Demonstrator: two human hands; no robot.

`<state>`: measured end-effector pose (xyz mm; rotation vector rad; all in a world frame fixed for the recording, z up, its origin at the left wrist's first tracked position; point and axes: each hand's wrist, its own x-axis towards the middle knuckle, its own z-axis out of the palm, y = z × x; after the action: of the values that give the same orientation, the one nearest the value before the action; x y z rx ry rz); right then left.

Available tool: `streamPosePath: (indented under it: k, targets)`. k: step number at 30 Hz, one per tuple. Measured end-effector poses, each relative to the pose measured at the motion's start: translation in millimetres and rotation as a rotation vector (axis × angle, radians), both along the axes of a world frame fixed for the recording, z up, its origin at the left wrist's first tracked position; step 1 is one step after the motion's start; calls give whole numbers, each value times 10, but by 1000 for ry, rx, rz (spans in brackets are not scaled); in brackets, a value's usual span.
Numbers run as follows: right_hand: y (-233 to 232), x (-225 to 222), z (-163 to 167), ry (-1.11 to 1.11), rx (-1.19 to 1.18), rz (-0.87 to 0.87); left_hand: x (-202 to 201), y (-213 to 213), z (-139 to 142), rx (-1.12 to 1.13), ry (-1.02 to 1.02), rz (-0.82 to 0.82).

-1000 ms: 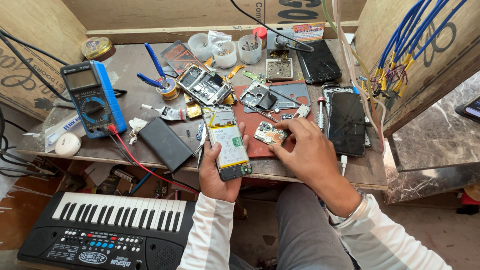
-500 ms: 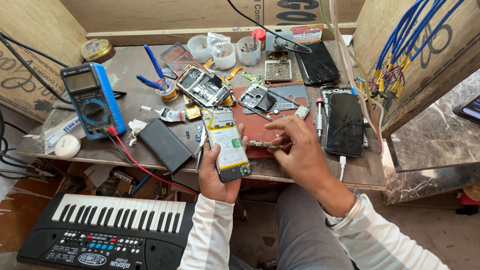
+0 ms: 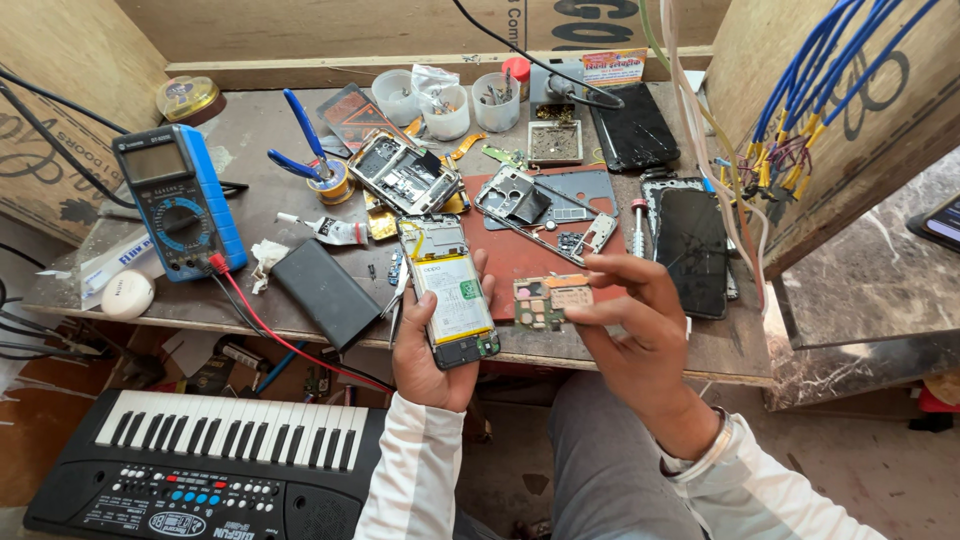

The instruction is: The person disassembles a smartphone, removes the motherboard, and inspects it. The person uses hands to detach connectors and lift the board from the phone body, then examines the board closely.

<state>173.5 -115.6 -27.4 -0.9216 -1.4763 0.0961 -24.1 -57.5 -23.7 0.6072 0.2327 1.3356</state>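
A small green circuit board (image 3: 548,302) is pinched by its edges between the thumb and fingertips of the right hand (image 3: 640,335), held in the air just above the front edge of the worktop (image 3: 255,180), beside an opened smartphone (image 3: 452,296). The left hand (image 3: 428,350) cradles that phone from beneath, fingers curled round its sides, battery and inner parts facing up. The board looks light, thin, stiff and fragile; its bare edges seem the safest hold, away from the soldered parts. The phone, with its back off, appears best gripped by its frame.

Around them on the worktop lie two dark phone screens (image 3: 692,250), two further stripped phone frames (image 3: 405,175), one blue multimeter (image 3: 180,212) with a red lead, one pair of blue-handled pliers (image 3: 300,140), one glue tube (image 3: 325,230), one flat black battery pack (image 3: 325,292) and three small white cups (image 3: 445,110) of parts. One black electronic keyboard (image 3: 215,465) sits below.
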Motion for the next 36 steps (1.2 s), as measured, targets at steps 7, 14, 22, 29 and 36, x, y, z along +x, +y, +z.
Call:
streamPosePath:
  k: [7, 14, 22, 29, 36]
  targets:
    - [-51, 46, -62, 11, 37, 0, -17, 8, 4, -8, 6, -5]
    - [-72, 58, -78, 21, 33, 3, -24, -12, 13, -3, 4, -8]
    - [-76, 53, -77, 39, 15, 1, -18, 3, 24, -80, 61, 12]
    - [-61, 51, -60, 16, 12, -21, 160, 125, -72, -50, 404, 160]
    - [-49, 33, -49, 54, -24, 2, 240, 57, 32, -23, 427, 213]
